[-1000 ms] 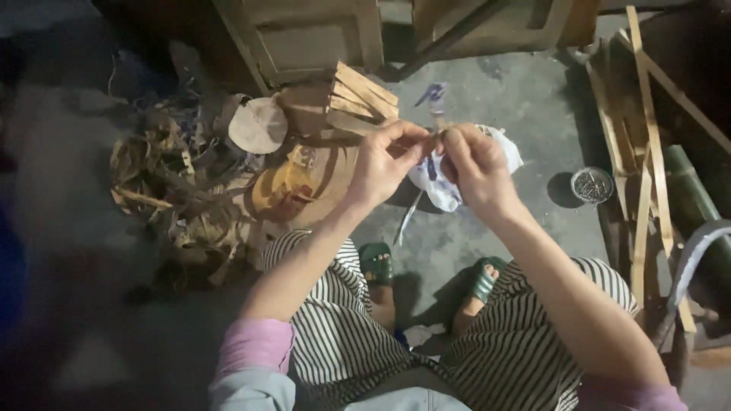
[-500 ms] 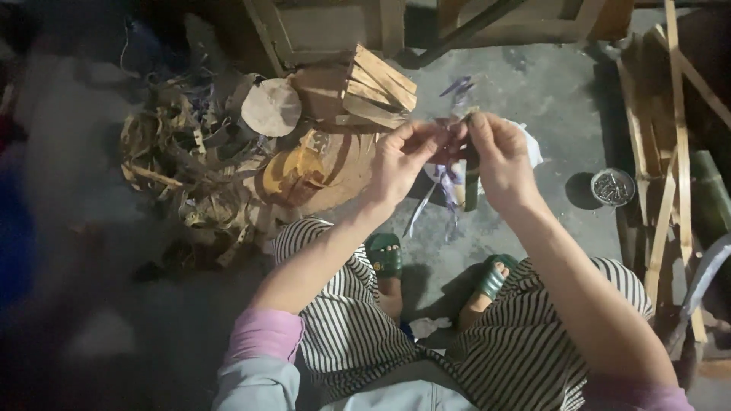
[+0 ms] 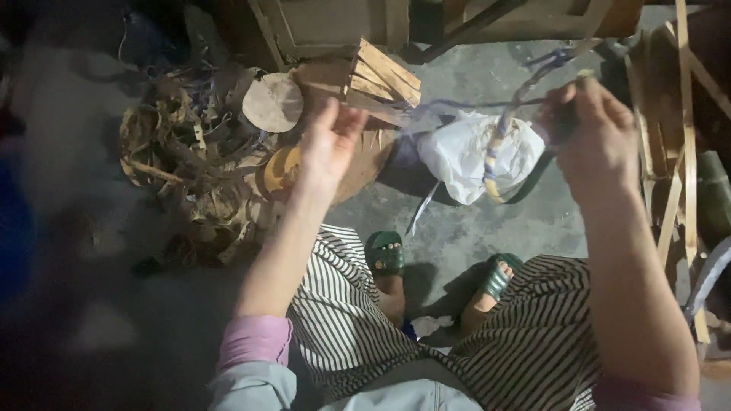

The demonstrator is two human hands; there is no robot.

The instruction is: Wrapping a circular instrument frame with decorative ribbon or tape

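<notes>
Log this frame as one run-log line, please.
left hand: open, by strip | right hand: pinching purple strip | below: white bag

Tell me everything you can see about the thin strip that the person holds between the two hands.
The strip is thin, flexible and pale purple with lighter patches, perhaps plastic or bamboo; blur hides the material. It runs stretched from the left hand toward the right hand, which pinches it near a dark object. One part curves down in front of the white bag on the concrete floor. Its upper end rises above the right hand.
</notes>
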